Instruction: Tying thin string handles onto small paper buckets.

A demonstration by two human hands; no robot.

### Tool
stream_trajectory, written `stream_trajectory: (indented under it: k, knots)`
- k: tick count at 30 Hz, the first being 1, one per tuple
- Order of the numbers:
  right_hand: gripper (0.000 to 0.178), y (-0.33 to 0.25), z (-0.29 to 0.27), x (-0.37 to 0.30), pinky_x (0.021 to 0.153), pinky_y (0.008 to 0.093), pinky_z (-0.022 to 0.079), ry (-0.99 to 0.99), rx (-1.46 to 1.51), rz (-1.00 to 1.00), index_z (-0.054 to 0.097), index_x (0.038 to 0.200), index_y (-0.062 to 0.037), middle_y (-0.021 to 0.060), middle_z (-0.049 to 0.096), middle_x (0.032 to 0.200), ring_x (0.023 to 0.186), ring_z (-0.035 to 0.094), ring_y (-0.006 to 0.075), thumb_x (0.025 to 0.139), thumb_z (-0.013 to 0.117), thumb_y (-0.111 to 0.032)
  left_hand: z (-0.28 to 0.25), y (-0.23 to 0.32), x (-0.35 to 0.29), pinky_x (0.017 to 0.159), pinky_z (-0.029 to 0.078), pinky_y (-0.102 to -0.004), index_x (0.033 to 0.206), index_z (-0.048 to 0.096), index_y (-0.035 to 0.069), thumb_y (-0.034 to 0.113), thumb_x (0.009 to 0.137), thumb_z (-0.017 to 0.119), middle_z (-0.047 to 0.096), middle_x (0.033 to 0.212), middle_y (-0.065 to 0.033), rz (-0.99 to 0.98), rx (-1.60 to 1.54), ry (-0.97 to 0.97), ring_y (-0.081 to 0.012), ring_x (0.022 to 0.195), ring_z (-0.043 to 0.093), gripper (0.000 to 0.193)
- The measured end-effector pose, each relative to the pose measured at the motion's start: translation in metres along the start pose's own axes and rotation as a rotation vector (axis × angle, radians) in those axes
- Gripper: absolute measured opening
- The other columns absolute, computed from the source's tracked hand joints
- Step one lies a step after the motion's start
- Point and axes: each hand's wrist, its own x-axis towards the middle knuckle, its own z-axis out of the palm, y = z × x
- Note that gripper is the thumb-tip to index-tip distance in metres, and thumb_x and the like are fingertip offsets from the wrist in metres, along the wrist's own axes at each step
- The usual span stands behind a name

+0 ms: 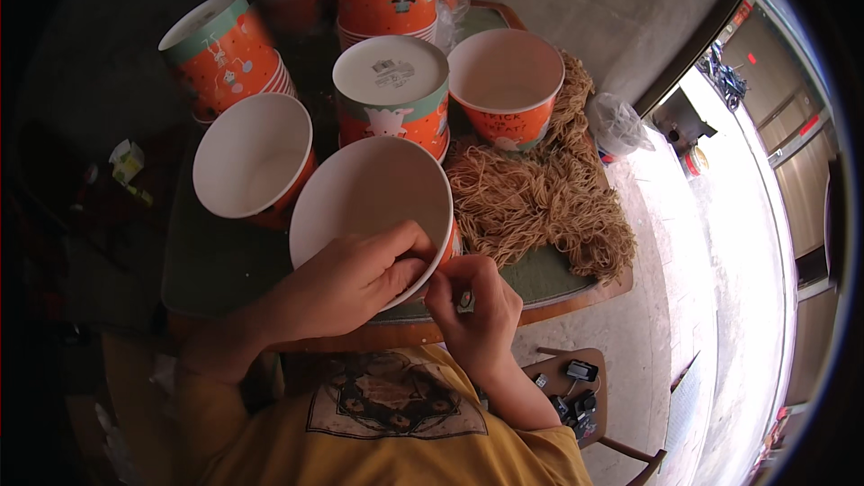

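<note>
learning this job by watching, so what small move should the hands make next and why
Perhaps draw the right hand gently outward while the left hand steadies the front bucket: the left reaches inside, the right sits just outside on the same side, and a small loop shows in its grip.

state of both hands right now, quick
Left hand: fingers curled inside the nearest paper bucket; grip unclear.
Right hand: closed by the bucket's outer side; anything held cannot be told.
</note>
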Motion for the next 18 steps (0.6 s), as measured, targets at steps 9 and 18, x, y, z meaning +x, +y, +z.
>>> stream_trajectory:
  k: [9, 18]
  knots:
    - [0.018, 0.002, -0.002, -0.002, 0.048, 0.0275, 0.045, 0.008, 0.043, 0.022, 0.053, 0.088, -0.0041, 0.0060, 0.057, 0.065, 0.051, 0.055, 0.0154, 0.081, 0.070, -0.004, 0.009, 0.000, 0.005, 0.060, 0.047, -0.0423, 0.091, 0.049, 0.004, 0.008, 0.090, 0.056, 0.060, 0.076, -0.0138, 0.131, 0.296, 0.065, -0.0337, 0.071, 0.061, 0.008]
    - [0.015, 0.005, -0.027, 0.012, 0.052, 0.0182, 0.040, 0.050, 0.343, 0.307, 0.055, 0.103, 0.0014, 0.0006, 0.058, 0.069, 0.057, 0.051, 0.0040, 0.088, 0.058, 0.000, 0.012, -0.005, 0.013, 0.060, 0.047, -0.0420, 0.090, 0.049, 0.005, 0.004, 0.085, 0.059, 0.057, 0.076, -0.0103, 0.208, 0.435, 0.274, -0.0313, 0.071, 0.061, 0.011]
